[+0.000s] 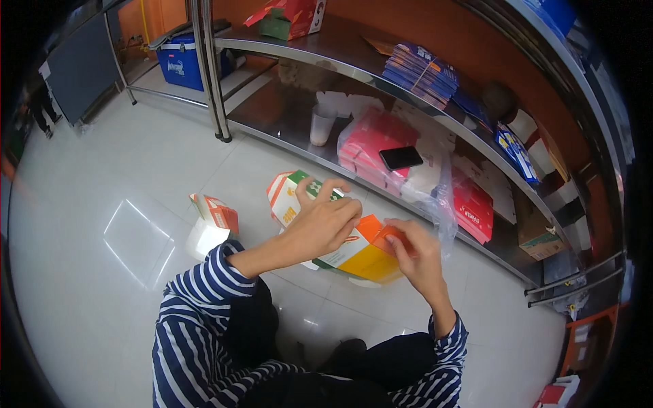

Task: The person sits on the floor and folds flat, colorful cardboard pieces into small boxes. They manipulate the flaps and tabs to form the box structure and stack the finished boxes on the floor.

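In front of me I hold a partly folded cardboard carton (360, 262), printed in green, white, yellow and orange. My left hand (320, 228) rests over its upper side with curled fingers gripping the panel. My right hand (416, 251) pinches the orange end flap (373, 228) between thumb and fingers. The carton is tilted above the floor, and its underside is hidden. To the left of it, a small open box (207, 238) with a white inside and orange-red printing sits on the floor tiles.
Ahead stands a steel shelf rack (299, 139). Its lower shelf holds a plastic cup (322, 124), a phone (401, 158) on plastic-wrapped red cartons (371, 146), and more red flat cartons (473, 207). Above lies a bundled blue stack (420, 73). A blue cooler (181, 64) stands far left.
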Motion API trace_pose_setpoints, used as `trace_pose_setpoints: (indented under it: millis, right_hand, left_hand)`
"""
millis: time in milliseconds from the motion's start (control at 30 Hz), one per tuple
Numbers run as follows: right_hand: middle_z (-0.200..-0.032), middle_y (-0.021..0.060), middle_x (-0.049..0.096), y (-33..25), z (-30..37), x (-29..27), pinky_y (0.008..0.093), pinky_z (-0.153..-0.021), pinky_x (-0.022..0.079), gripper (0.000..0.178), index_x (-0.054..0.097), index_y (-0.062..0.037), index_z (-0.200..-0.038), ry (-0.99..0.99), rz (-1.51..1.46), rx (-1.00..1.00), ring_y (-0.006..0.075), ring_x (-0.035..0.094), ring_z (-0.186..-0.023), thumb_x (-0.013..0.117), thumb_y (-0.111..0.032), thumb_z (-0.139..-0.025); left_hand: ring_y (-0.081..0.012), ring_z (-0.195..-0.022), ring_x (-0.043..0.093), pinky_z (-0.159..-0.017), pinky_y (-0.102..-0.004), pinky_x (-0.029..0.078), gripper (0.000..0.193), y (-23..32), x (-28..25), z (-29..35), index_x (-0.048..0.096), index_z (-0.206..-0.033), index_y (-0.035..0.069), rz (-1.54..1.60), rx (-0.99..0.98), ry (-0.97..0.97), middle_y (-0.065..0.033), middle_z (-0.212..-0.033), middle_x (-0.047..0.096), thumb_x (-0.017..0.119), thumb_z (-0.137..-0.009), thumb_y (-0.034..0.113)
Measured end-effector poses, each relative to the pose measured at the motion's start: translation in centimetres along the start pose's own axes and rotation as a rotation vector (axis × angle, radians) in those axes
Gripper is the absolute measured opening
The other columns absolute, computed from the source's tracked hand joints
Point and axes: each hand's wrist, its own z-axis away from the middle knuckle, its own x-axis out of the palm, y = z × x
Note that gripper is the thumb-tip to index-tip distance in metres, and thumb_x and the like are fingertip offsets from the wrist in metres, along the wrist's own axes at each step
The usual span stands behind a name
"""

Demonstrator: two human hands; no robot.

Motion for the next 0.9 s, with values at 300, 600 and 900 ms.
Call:
trace_pose_setpoints:
  millis: [300, 600, 900]
  right_hand:
    - [-0.081, 0.007, 0.063, 1.0, 0.5, 0.1, 0.0305, -0.064, 0.048, 0.022, 0.063, -0.0029, -0.082, 0.11, 0.331, -0.547, 0.0196, 0.062, -0.076, 0.064, -0.006, -0.061]
    - [-0.079, 0.0075, 0.061, 1.4, 0.3, 1.2, 0.0326, -0.066, 0.049, 0.015, 0.063, -0.0019, -0.076, 0.039, 0.304, -0.798, 0.0211, 0.06, -0.075, 0.066, -0.006, -0.061]
    - [-0.08, 0.0071, 0.061, 2.1, 0.5, 2.5, 0.034, -0.067, 0.048, 0.016, 0.063, -0.0029, -0.076, 0.001, 0.243, -0.684, 0.0212, 0.059, -0.075, 0.066, -0.006, -0.06]
  left_hand:
    - [-0.0237, -0.101, 0.043, -0.084, -0.0514, 0.023, 0.007, -0.5, -0.3, -0.2, 0.056, -0.084, 0.008, 0.043, -0.058, -0.149, -0.004, -0.081, 0.058, 0.058, -0.079, 0.013]
    - [-0.0254, -0.101, 0.044, -0.084, -0.0529, 0.024, 0.013, 0.8, 0.0, 0.5, 0.057, -0.082, 0.003, 0.052, 0.093, -0.208, -0.0059, -0.078, 0.06, 0.061, -0.071, 0.008]
    - [-0.0259, -0.103, 0.044, -0.084, -0.053, 0.024, 0.014, 0.6, 0.5, 0.5, 0.057, -0.082, 0.004, 0.042, 0.201, -0.187, -0.006, -0.08, 0.061, 0.061, -0.07, 0.009]
